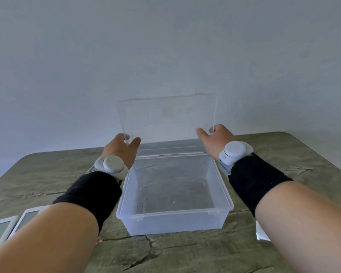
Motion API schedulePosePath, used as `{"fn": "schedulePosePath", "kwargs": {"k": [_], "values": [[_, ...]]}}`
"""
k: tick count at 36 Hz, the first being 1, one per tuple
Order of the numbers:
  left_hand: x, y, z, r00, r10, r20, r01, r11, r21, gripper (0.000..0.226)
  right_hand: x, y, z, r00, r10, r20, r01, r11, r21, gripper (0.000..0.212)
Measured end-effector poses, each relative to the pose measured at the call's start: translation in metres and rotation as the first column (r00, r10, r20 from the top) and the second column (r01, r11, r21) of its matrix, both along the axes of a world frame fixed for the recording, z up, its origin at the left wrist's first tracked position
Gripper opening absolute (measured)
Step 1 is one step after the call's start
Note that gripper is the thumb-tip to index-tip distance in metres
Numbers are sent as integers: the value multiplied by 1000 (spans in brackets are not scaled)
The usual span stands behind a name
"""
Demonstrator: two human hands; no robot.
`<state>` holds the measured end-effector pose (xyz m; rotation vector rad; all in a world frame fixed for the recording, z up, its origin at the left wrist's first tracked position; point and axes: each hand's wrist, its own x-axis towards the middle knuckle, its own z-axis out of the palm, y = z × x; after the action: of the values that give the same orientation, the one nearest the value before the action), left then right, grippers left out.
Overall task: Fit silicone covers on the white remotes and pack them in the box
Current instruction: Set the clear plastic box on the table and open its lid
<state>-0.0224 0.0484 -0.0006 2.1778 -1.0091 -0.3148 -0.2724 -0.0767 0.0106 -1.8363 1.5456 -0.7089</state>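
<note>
Apparently left hand and right hand pinch the upright clear lid of the rectangular plastic box

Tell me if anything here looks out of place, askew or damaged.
Nothing stands out. The clear box sits empty on the table, its lid held upright by the left hand and right hand. White remotes lie flat at near left.

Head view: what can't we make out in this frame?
White remotes, lower left: cut off by the frame edge and covered by the left forearm; count unclear.
Pale object, right: mostly hidden under the right forearm; unidentifiable.
Fingers of left hand and right hand: behind the clear lid they grip, blurred.
Silicone covers: none identifiable.
</note>
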Motion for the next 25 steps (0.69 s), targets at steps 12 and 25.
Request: {"fn": "schedulePosePath", "kwargs": {"k": [12,25], "values": [[11,-15,-34,997,54,-48,-49,994,100,48,-3,-13,-34,989,100,-108,-83,985,151,37],[-31,77,-31,976,-118,-184,112,993,-44,49,-43,73,-48,966,139,220,-153,987,48,45]]}}
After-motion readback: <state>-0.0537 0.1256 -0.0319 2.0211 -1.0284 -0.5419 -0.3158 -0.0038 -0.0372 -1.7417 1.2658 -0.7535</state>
